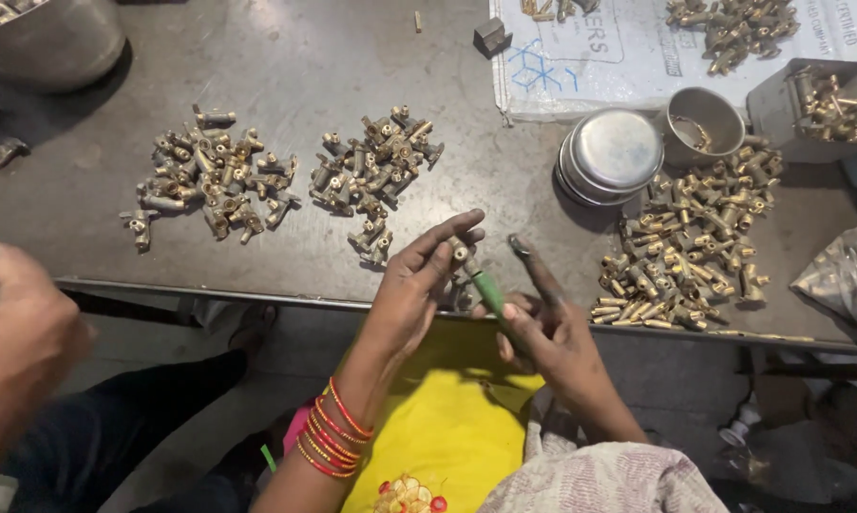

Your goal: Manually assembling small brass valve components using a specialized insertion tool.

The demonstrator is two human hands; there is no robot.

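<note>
While the left hand [414,285] pinches one small brass fitting [460,253] in its fingertips above the tabletop [295,66] edge, the right hand [542,328] closes around a green-handled tool [488,293]. The tool's long axis runs diagonally, its tip pointing up and left into the fitting. Three loose heaps of brass fittings lie on the tabletop: left heap [210,180], middle heap [371,171], right heap [695,247]. One stack of steel bowls [609,154] sits beside the right heap.

Left hand [419,285] pinches brass fitting [460,253] — right hand [542,328] holds, seemingly, green-handled tool [488,293].
</note>
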